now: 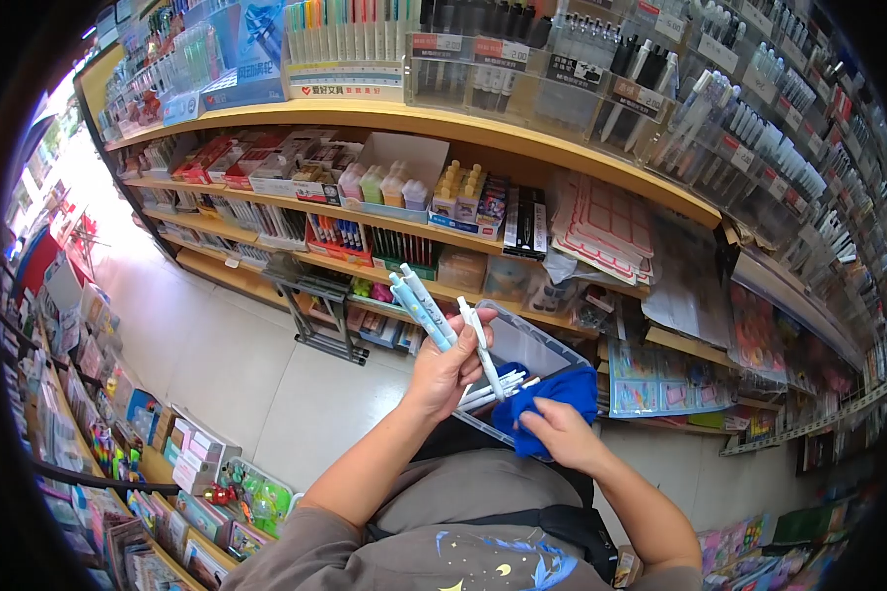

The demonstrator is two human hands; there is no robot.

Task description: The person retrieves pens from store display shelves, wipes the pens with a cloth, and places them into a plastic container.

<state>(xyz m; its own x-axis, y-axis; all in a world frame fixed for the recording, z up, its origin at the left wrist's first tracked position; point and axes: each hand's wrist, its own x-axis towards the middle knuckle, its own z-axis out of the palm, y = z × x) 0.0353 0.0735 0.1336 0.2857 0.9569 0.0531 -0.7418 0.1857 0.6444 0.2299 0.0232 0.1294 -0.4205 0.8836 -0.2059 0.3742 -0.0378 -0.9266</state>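
So I'm standing in this stationery shop, and the person here has got both hands busy. The left hand (442,372) is closed in a pinch, thumb against fingers, with a couple of pale blue pens (426,313) leaning one way and a white pen (480,347) angled the other. Kinda makes sense to me: gripped round the barrels like that, the top ends fan out and you can see each one. Can't tell if there's another pen tucked behind the fingers, though.

The right hand (559,433) is curled shut on a bunched-up blue cloth (570,392), which hangs over the near side of a clear plastic bin (552,347). Looks like a loose handful rather than a neat fold, probably easier to wipe with that way. More white pens (481,396) lie in the bin, roughly side by side, and my guess is the walls are what stop them rolling off. The bin's held in close, right in front of the body, so both hands reach it without stretching. What it's resting on, I honestly can't see.

Beyond it there's a wooden shelf (443,120) carrying clear pen holders (508,89), price tags facing out, I'd say so shoppers can read them.
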